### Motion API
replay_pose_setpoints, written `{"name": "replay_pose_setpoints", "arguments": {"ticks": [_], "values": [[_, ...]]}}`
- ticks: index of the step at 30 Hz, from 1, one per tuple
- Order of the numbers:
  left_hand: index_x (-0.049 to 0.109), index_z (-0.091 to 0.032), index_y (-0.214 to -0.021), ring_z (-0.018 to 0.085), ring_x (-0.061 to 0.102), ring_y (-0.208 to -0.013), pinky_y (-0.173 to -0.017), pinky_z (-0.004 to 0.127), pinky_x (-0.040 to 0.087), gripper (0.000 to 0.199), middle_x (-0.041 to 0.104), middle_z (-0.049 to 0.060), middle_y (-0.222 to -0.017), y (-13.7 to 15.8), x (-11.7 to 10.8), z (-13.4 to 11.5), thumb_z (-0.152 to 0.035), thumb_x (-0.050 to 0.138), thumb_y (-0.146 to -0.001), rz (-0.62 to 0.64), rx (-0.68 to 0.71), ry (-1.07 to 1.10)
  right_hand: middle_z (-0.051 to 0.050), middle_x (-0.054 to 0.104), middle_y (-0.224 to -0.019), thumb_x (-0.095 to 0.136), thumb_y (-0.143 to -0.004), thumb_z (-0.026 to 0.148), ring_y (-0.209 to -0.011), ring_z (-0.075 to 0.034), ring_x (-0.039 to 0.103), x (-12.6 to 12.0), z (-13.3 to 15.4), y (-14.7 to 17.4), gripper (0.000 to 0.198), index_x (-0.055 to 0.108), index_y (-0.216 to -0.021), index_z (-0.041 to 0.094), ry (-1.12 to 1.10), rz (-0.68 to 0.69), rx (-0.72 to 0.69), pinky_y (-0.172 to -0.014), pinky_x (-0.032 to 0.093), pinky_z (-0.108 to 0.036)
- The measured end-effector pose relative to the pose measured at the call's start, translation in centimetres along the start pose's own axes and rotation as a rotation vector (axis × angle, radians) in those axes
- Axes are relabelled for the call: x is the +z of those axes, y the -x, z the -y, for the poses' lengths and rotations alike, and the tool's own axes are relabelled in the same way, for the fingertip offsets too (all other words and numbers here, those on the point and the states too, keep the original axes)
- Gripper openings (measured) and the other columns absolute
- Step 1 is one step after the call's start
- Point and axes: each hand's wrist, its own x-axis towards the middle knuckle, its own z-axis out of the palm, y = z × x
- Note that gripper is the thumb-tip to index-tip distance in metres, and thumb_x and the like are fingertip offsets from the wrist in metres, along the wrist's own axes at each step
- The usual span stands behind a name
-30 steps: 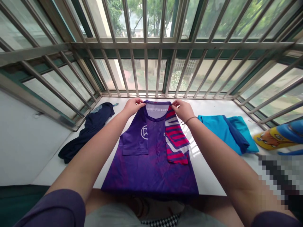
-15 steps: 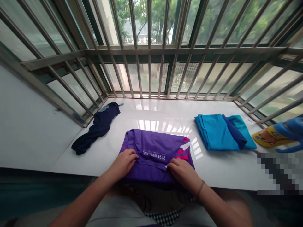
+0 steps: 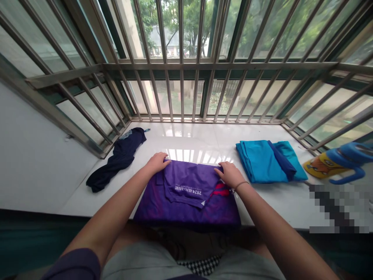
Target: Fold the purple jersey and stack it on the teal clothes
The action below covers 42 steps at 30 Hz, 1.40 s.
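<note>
A purple shirt (image 3: 186, 177) with white lettering and pink stripes lies partly folded at the ledge's front edge. The folded part rests on a wider purple layer nearest my body. At the shirt's far left corner, my left hand (image 3: 157, 162) grips the edge, thumb on top and fingers over the far side. My right hand (image 3: 231, 175) has the far right corner in the same kind of hold, partly covering the pink stripes. Fingertips behind the fabric are hidden.
Folded blue clothing (image 3: 259, 161) sits on the right of the white ledge (image 3: 198, 136). Farther right lies a blue and yellow bottle (image 3: 329, 163) with a handle, beside a blurred-out patch. A crumpled navy garment (image 3: 119, 157) is on the left. Metal window bars (image 3: 182, 93) enclose the ledge.
Both hands have moved from the shirt's near fold to its far corners. The near flap lies flatter, and the wider purple layer under it shows more.
</note>
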Motion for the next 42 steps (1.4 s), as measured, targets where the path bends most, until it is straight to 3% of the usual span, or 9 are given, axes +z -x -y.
{"name": "replay_pose_setpoints", "arguments": {"ticks": [5,9,17,22,25,29,34,37,42], "values": [[0.079,-0.022,-0.084,0.026,0.075,-0.087,-0.078,0.032,0.055,0.024,0.080,0.005,-0.087,-3.5,-0.8,2.1,-0.044,0.084,-0.073,0.204,-0.013,0.100,-0.010,0.081,-0.108,0.071,-0.101,0.035,-0.099,-0.024,0.073,-0.1,-1.4,-3.2,0.020,0.080,-0.112,0.020,-0.065,0.160,-0.061,-0.083,0.050,-0.030],[0.078,-0.023,-0.078,0.023,0.074,-0.079,-0.070,0.029,0.052,0.036,0.080,0.003,-0.080,-4.8,-1.5,3.4,-0.057,0.084,-0.069,0.254,-0.026,0.204,-0.007,0.081,-0.102,0.071,-0.101,0.032,-0.090,-0.020,0.072,-0.6,-2.7,-5.9,0.015,0.082,-0.103,0.022,-0.088,0.168,-0.104,-0.076,0.048,-0.027],[0.073,-0.021,-0.078,0.022,0.067,-0.074,-0.068,0.030,0.047,0.045,0.076,0.005,-0.076,-7.2,-2.2,4.0,-0.065,0.082,-0.072,-0.013,-0.120,0.271,-0.010,0.076,-0.109,0.068,-0.103,0.025,-0.100,-0.021,0.069,-1.7,-1.1,-12.6,0.015,0.080,-0.108,0.018,-0.080,-0.036,-0.101,-0.089,0.049,-0.029],[0.073,-0.020,-0.085,0.022,0.067,-0.080,-0.074,0.031,0.048,0.039,0.076,0.005,-0.084,-6.8,-4.6,3.6,-0.059,0.078,-0.080,-0.154,-0.134,0.279,-0.012,0.072,-0.116,0.060,-0.107,0.025,-0.107,-0.023,0.067,-3.8,-0.3,-12.8,0.020,0.077,-0.113,0.018,-0.097,-0.172,-0.137,-0.097,0.050,-0.033],[0.074,-0.021,-0.088,0.022,0.067,-0.082,-0.077,0.031,0.048,0.036,0.077,0.004,-0.086,-4.1,-6.3,2.8,-0.057,0.073,-0.087,-0.228,-0.073,0.272,-0.012,0.072,-0.113,0.057,-0.107,0.026,-0.107,-0.026,0.067,-4.9,-0.8,-10.2,0.022,0.077,-0.111,0.019,-0.148,-0.278,-0.220,-0.098,0.052,-0.036],[0.075,-0.023,-0.094,0.021,0.068,-0.085,-0.081,0.032,0.051,0.032,0.077,0.004,-0.091,3.4,-6.3,1.2,-0.053,0.068,-0.098,-0.317,0.138,0.233,-0.011,0.073,-0.107,0.052,-0.108,0.027,-0.105,-0.027,0.068,-4.5,-2.1,-4.1,0.024,0.076,-0.108,0.022,-0.277,-0.383,-0.373,-0.098,0.055,-0.040],[0.073,-0.024,-0.092,0.023,0.071,-0.089,-0.088,0.037,0.053,0.025,0.077,0.005,-0.094,13.9,-1.8,0.4,-0.043,0.063,-0.106,-0.210,0.323,0.110,-0.010,0.076,-0.107,0.053,-0.108,0.025,-0.101,-0.027,0.070,-1.3,-3.5,4.4,0.024,0.076,-0.107,0.025,-0.310,-0.240,-0.454,-0.093,0.058,-0.042],[0.073,-0.025,-0.093,0.025,0.072,-0.094,-0.091,0.040,0.055,0.022,0.078,0.006,-0.100,18.3,1.0,0.5,-0.036,0.060,-0.107,-0.156,0.305,0.037,-0.011,0.078,-0.111,0.055,-0.108,0.029,-0.103,-0.028,0.072,0.3,-4.0,8.8,0.023,0.076,-0.112,0.024,-0.294,-0.167,-0.436,-0.095,0.059,-0.045],[0.075,-0.026,-0.105,0.029,0.072,-0.105,-0.095,0.043,0.059,0.022,0.077,0.010,-0.112,23.5,3.5,0.1,-0.044,0.062,-0.106,-0.250,0.218,0.038,-0.012,0.078,-0.116,0.063,-0.105,0.037,-0.108,-0.029,0.074,1.5,-4.1,14.0,0.026,0.075,-0.124,0.025,-0.325,-0.095,-0.306,-0.097,0.061,-0.045]]}}
